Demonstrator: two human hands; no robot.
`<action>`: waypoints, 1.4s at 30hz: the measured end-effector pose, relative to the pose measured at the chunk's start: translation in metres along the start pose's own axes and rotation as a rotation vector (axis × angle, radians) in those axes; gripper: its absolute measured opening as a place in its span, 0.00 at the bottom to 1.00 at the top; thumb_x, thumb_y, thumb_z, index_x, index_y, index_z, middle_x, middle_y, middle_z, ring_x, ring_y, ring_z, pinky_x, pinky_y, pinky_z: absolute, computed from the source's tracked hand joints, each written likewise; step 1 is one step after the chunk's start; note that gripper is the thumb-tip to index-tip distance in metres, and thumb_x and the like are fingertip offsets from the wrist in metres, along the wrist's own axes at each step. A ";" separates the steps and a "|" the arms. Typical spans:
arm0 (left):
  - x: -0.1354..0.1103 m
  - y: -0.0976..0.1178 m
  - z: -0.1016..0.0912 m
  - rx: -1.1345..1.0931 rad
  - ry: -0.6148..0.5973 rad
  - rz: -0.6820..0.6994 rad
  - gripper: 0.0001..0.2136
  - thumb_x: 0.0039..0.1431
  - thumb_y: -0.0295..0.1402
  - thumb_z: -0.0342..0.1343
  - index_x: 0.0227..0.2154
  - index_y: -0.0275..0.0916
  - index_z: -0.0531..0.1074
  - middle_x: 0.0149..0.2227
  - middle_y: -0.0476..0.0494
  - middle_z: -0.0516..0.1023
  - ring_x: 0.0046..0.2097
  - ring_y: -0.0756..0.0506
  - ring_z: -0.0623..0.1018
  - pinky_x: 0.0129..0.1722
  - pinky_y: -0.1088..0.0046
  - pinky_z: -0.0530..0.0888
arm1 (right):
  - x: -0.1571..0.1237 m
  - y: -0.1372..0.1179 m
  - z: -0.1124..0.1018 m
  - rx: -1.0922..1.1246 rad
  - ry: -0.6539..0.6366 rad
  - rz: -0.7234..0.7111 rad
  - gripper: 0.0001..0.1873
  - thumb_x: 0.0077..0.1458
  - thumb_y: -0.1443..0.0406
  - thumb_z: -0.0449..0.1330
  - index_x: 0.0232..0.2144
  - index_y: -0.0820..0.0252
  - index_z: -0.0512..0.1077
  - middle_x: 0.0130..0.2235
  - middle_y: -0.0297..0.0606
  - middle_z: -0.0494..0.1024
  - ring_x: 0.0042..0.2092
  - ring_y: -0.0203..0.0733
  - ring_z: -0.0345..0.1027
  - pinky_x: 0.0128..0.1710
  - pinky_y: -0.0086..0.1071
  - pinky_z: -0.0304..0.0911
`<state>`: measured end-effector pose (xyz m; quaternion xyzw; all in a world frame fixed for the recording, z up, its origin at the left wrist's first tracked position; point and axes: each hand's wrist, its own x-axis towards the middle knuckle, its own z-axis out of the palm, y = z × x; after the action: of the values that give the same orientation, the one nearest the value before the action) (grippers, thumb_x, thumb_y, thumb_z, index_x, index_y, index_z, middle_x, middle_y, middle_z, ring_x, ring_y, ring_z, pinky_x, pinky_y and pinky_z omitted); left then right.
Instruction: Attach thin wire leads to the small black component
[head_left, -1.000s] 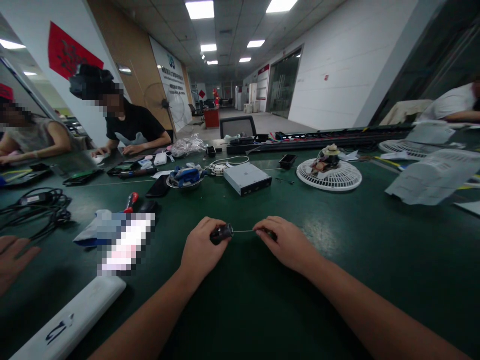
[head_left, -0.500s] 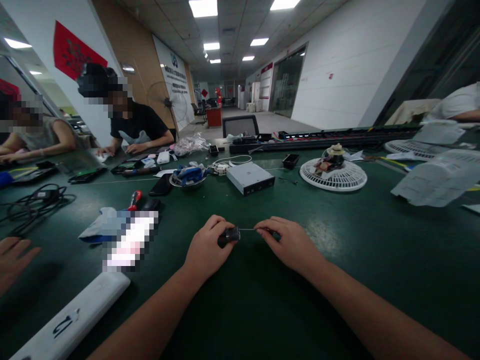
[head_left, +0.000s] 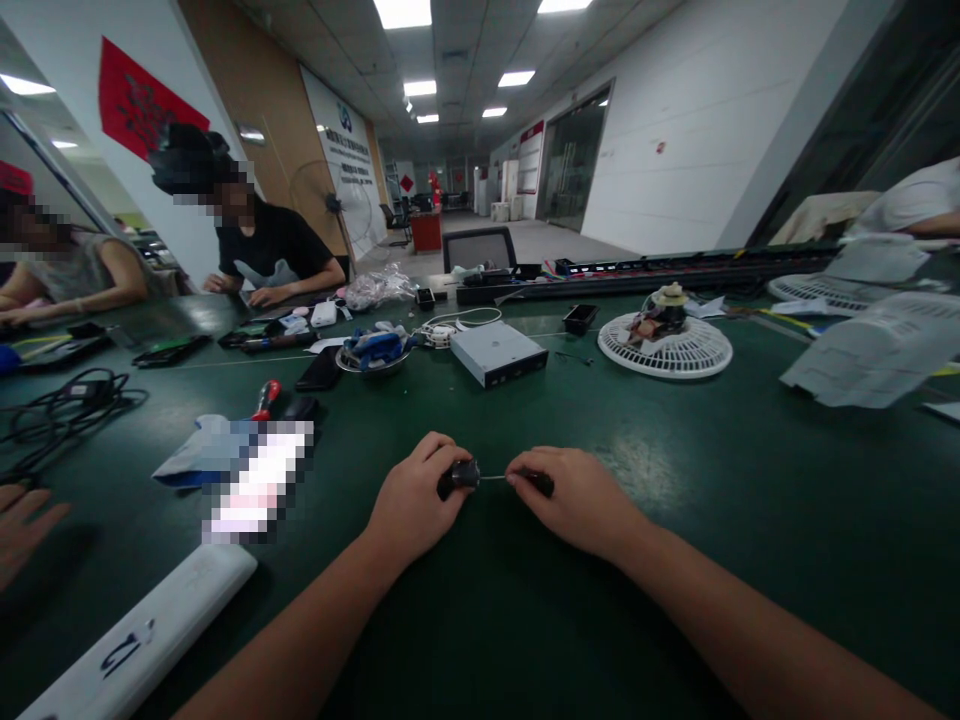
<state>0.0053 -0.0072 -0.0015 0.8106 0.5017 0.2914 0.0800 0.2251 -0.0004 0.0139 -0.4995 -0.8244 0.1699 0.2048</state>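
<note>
Over the green table (head_left: 480,620), my left hand (head_left: 412,497) is closed around a small dark cylinder (head_left: 466,473) with a shiny end facing right; its exact kind is not clear. My right hand (head_left: 574,497) grips a thin screwdriver (head_left: 493,477), its dark handle partly hidden by the fingers. The metal shaft runs level from the right fingertips to the cylinder's right end. Whether the tip is inside that end or only touches it, I cannot tell.
Ahead lie a disc drive (head_left: 499,352), a bowl with blue gloves (head_left: 375,347) and a white fan grille (head_left: 665,347). At left are a white power bank-like bar (head_left: 142,640), a lit phone with blurred screen (head_left: 259,480), a red-handled tool (head_left: 267,398) and another person's hand (head_left: 28,525).
My right hand has dropped slightly and come a little closer to the left, so less shaft shows and more of the dark handle. The left hand holds nearly still.
</note>
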 end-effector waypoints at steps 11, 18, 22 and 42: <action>0.000 -0.001 0.001 0.038 0.043 0.012 0.11 0.55 0.28 0.58 0.41 0.43 0.72 0.44 0.45 0.71 0.42 0.46 0.74 0.42 0.65 0.75 | -0.001 -0.003 0.002 0.102 -0.031 0.018 0.11 0.59 0.63 0.54 0.34 0.53 0.77 0.28 0.33 0.78 0.28 0.36 0.68 0.27 0.31 0.55; 0.001 0.002 0.000 0.033 -0.001 0.015 0.11 0.55 0.28 0.57 0.41 0.44 0.73 0.44 0.46 0.71 0.41 0.47 0.74 0.40 0.68 0.75 | -0.004 -0.006 0.005 -0.040 0.004 0.108 0.14 0.60 0.59 0.52 0.33 0.51 0.78 0.25 0.33 0.77 0.24 0.36 0.65 0.23 0.31 0.49; 0.000 0.003 0.000 0.030 0.010 0.021 0.11 0.55 0.27 0.57 0.41 0.43 0.73 0.43 0.47 0.71 0.41 0.47 0.74 0.40 0.69 0.75 | -0.007 -0.009 0.003 -0.038 -0.027 0.061 0.13 0.59 0.59 0.53 0.31 0.52 0.78 0.24 0.32 0.77 0.23 0.35 0.65 0.22 0.31 0.49; 0.003 0.002 -0.001 -0.096 0.079 -0.196 0.15 0.64 0.39 0.49 0.52 0.44 0.66 0.41 0.45 0.77 0.39 0.45 0.77 0.38 0.66 0.74 | 0.002 0.004 0.013 0.139 0.127 -0.102 0.17 0.53 0.70 0.59 0.19 0.57 0.55 0.40 0.38 0.77 0.46 0.44 0.65 0.43 0.38 0.63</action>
<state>0.0077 -0.0056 0.0012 0.7408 0.5667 0.3377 0.1269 0.2207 0.0022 0.0016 -0.4515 -0.8203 0.1839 0.2991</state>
